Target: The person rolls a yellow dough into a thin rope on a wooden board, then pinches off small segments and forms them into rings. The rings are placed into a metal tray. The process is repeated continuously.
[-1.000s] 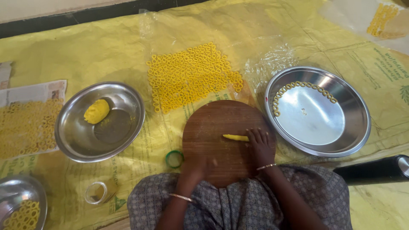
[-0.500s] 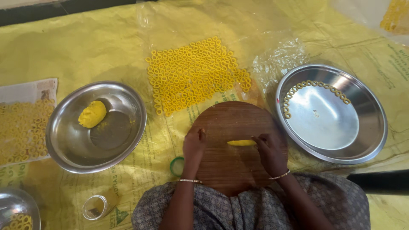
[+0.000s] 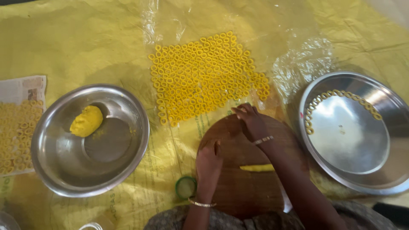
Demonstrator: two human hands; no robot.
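Bare forearms, thin bangle on each wrist, grey patterned garment

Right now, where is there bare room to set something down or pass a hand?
Bare yellow sheet lies behind the steel bowl, left of the dough rings. The wide steel plate is bare mid-pan. Crowded: the round wooden board, with the left hand, right hand and dough roll.

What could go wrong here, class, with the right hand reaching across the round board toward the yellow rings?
The right hand is at the board's far edge, next to the nearest dough rings; it may crush or scatter them. Its forearm crosses above the dough strip on the wooden board and might flatten it.
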